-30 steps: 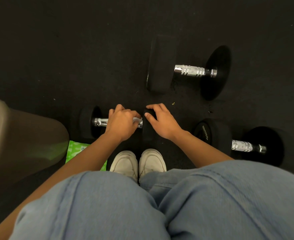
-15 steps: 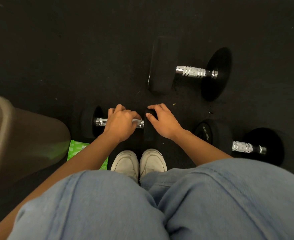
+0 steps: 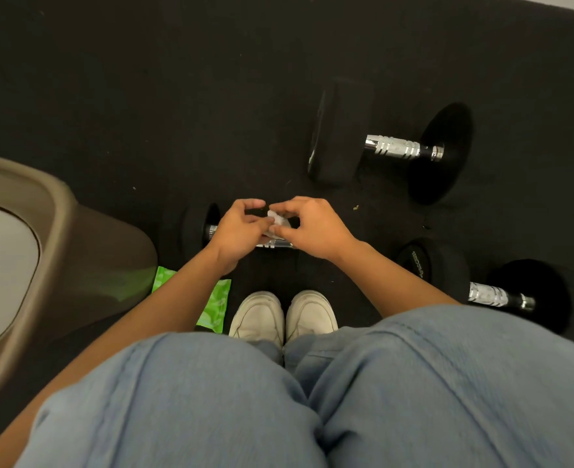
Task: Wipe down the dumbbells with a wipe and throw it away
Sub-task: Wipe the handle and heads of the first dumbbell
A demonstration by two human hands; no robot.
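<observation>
Together left hand, right hand pinch one wipe; three dumbbells nearby.

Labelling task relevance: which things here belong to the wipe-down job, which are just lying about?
Job: wipe, pinched by left hand and right hand; near dumbbell; far dumbbell; right dumbbell; trash bin.
Lying about: green packet; floor crumbs.

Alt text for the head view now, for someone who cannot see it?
A crouching person's left hand and right hand pinch a white wipe over the nearest dumbbell. A larger dumbbell and a third dumbbell lie on the floor to the right; a tan bin and green wipe packet sit left.
</observation>
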